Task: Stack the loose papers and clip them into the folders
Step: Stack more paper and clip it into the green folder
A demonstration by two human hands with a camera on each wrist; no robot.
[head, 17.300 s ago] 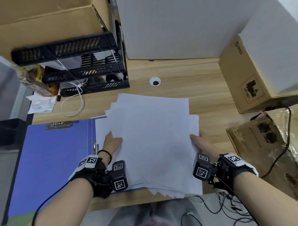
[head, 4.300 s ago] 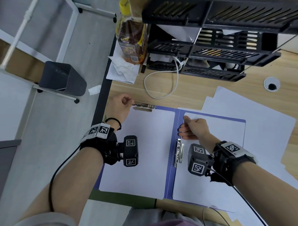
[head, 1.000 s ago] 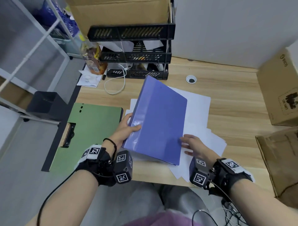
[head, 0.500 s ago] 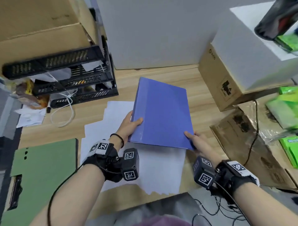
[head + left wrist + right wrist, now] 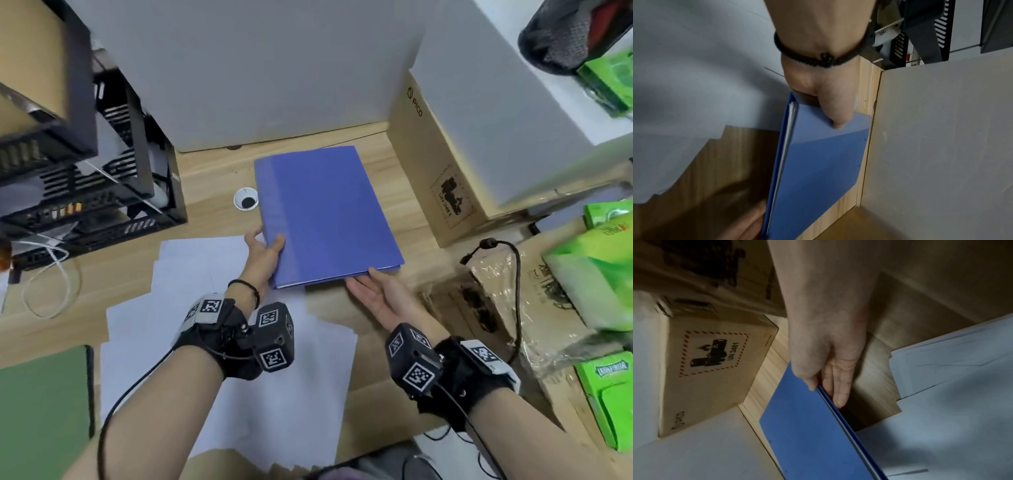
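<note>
The closed blue folder (image 5: 325,219) is held a little above the wooden desk, near the back wall, with white sheets showing inside its edge (image 5: 790,116). My left hand (image 5: 263,253) grips its near left corner by the spine, thumb on the cover (image 5: 836,116). My right hand (image 5: 375,291) is palm up at the near edge, straight fingers under the folder (image 5: 838,394) and thumb on its rim. Loose white papers (image 5: 239,359) lie spread on the desk below my wrists. A green folder (image 5: 41,411) lies at the near left.
A black tray rack (image 5: 85,171) stands at the back left, with a cable hole (image 5: 246,198) beside the folder. A cardboard box (image 5: 442,171) stands to the right. Wrapped brown packages (image 5: 496,291) and green packs (image 5: 599,274) crowd the right side.
Both hands have carried the closed blue folder farther back and to the right, off the loose papers and toward the wall. The right hand has turned palm up under the near edge.
</note>
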